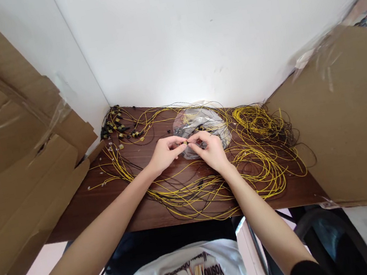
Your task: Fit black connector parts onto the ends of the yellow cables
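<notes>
Over the middle of the table, my left hand (pixel 167 153) and my right hand (pixel 210 148) meet fingertip to fingertip. Between them is a small yellow-and-black connector (pixel 185 143), pinched by the left thumb and forefinger. The right thumb and forefinger are closed at its other side; what exactly they grip is too small to make out. Just behind and under the hands lies a clear plastic bag (pixel 214 121) with small dark and yellow parts in it. Long yellow and black wires (pixel 186 197) run across the table in front of the hands.
A tangle of wires (pixel 254 121) lies at the right. Several black-and-yellow connectors (pixel 121 128) are heaped at the back left, above white-tipped wire ends (pixel 102 172). Cardboard walls (pixel 25 148) flank the brown table (pixel 77 214); a white wall (pixel 168 42) closes off the back.
</notes>
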